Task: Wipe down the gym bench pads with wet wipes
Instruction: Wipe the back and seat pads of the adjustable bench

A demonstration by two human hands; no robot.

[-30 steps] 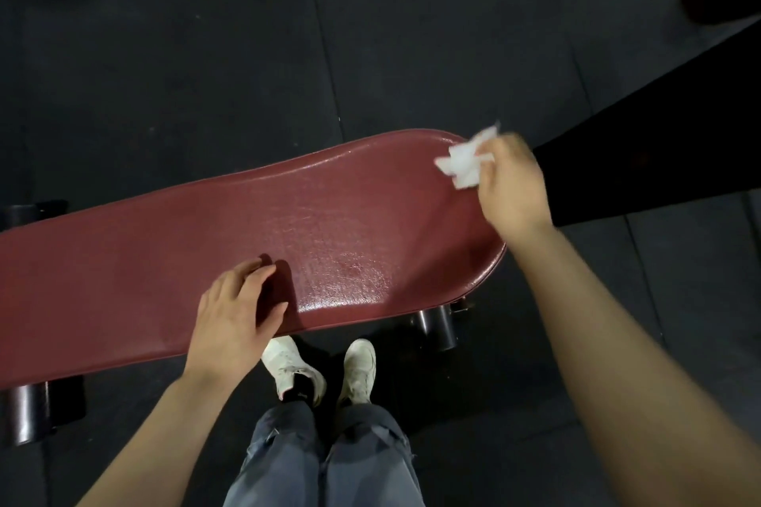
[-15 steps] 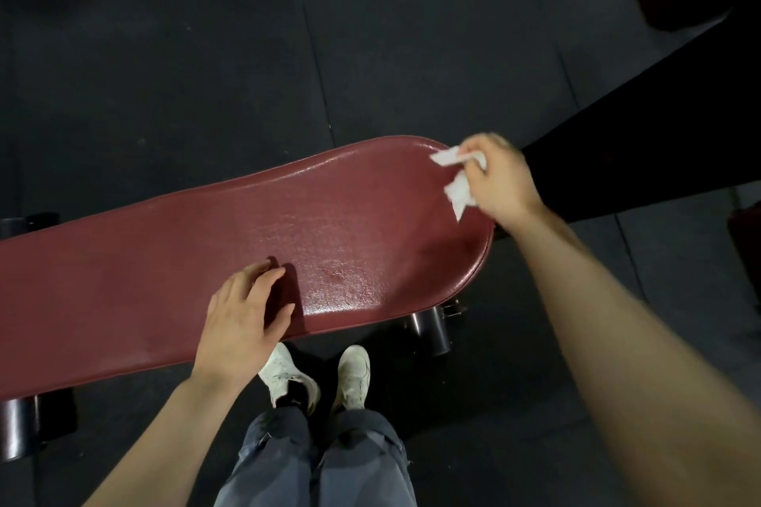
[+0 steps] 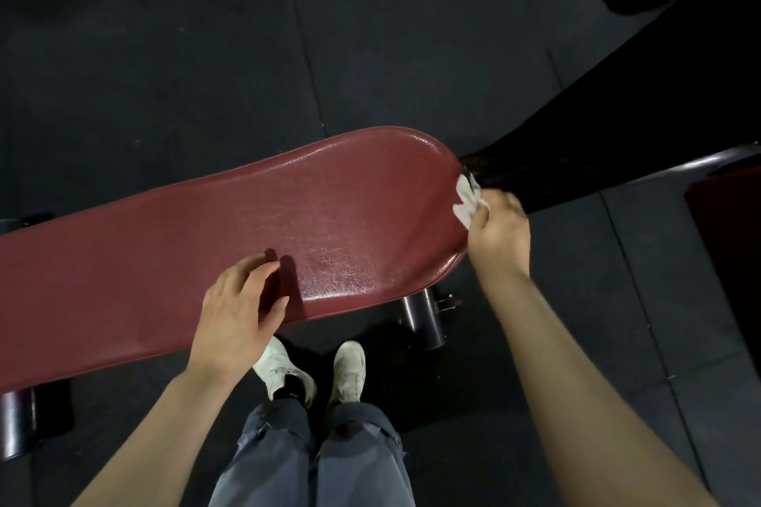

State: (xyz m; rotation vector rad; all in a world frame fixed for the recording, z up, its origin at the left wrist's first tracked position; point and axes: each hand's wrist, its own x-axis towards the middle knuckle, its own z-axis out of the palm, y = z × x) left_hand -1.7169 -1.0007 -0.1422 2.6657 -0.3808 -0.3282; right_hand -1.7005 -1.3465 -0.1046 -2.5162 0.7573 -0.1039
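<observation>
A long dark red bench pad (image 3: 255, 226) runs from the left edge to a rounded end at centre right; its near right part shines wet. My right hand (image 3: 498, 233) is closed on a crumpled white wet wipe (image 3: 466, 198) pressed against the pad's rounded right rim. My left hand (image 3: 236, 311) rests flat on the pad's near edge, fingers spread, holding nothing.
A black frame beam (image 3: 617, 140) slants up to the right from the pad's end. Steel bench legs (image 3: 420, 315) (image 3: 18, 420) stand under the pad. My white shoes (image 3: 348, 370) and grey trousers are just below it. Dark rubber floor tiles (image 3: 164, 74) surround everything.
My right hand has slid the wipe from the top far end of the pad down around the rounded right rim, toward me. My left hand has stayed in place.
</observation>
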